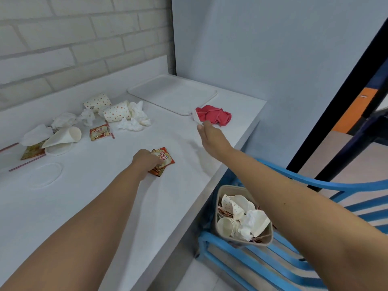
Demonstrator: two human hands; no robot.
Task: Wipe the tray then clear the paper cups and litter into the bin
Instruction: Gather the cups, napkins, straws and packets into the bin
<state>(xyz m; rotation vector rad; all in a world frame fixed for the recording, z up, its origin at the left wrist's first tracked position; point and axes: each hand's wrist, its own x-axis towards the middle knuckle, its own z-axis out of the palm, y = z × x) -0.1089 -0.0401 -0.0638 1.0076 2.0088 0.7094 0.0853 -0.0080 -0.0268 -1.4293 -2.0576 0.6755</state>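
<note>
So cups and tissues sit left of the tray. Left hand is curled over some sachets, fingers pinning them to the table. Right hand pinches the cloth just right of the tray. Bin sits below, full of cups.

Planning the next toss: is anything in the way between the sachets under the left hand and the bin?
Nothing visible. The left hand rests on the sachets near the counter edge. The counter between them and the edge is bare, and the bin sits open-topped on the blue chair just below.
</note>
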